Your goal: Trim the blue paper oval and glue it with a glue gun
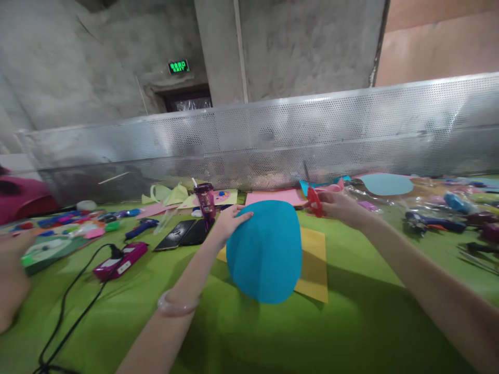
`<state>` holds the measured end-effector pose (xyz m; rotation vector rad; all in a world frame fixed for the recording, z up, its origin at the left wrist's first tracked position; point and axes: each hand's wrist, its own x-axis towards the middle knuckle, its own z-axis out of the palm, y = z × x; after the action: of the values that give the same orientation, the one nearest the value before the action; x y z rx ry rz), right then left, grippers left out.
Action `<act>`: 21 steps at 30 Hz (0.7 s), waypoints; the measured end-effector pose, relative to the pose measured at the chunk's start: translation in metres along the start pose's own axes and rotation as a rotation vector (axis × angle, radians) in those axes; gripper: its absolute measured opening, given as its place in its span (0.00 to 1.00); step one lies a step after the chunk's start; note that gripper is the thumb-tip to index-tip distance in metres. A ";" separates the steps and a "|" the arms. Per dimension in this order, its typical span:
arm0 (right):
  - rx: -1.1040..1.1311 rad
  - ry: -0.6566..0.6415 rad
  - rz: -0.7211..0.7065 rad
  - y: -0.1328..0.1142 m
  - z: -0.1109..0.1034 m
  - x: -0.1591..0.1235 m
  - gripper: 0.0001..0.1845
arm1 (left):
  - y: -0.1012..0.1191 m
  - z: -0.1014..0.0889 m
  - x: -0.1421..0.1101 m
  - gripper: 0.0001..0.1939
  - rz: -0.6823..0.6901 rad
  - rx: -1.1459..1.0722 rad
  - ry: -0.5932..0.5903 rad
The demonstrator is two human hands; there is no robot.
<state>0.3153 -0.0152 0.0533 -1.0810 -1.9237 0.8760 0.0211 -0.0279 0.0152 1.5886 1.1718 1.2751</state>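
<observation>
My left hand (230, 222) grips the upper left edge of a rounded blue sheet (265, 252) and holds it up above the green table cover (241, 332). A yellow sheet (314, 259) lies flat under and behind the blue one. My right hand (337, 206) is closed on red-handled scissors (314, 200), blades pointing up, just right of the blue sheet's top edge. A pale bangle sits on my left wrist.
Two dark phones (185, 234) and a purple tumbler (205, 201) lie left of my left hand. A magenta glue gun (119, 262) with a black cord (66, 311) is farther left. Coloured paper and tools crowd the back and right. Another person's arm (11, 280) is at the left edge.
</observation>
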 end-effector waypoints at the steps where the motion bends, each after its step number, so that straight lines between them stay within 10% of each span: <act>1: 0.040 0.033 -0.012 -0.006 0.010 0.000 0.17 | -0.001 0.001 0.000 0.25 0.019 0.039 -0.012; 9: 0.041 -0.024 0.048 -0.007 0.058 0.009 0.19 | 0.002 0.002 -0.007 0.26 0.168 0.253 -0.111; 14: 0.164 0.284 0.149 0.016 0.055 0.013 0.13 | -0.003 -0.011 -0.002 0.31 0.012 0.216 -0.115; 21: -0.224 0.168 0.195 0.043 0.040 0.022 0.13 | -0.033 -0.029 0.025 0.26 -0.089 0.322 -0.145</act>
<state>0.2895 0.0142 0.0046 -1.4474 -1.8278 0.6586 -0.0116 0.0062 -0.0029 1.8029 1.3896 0.9307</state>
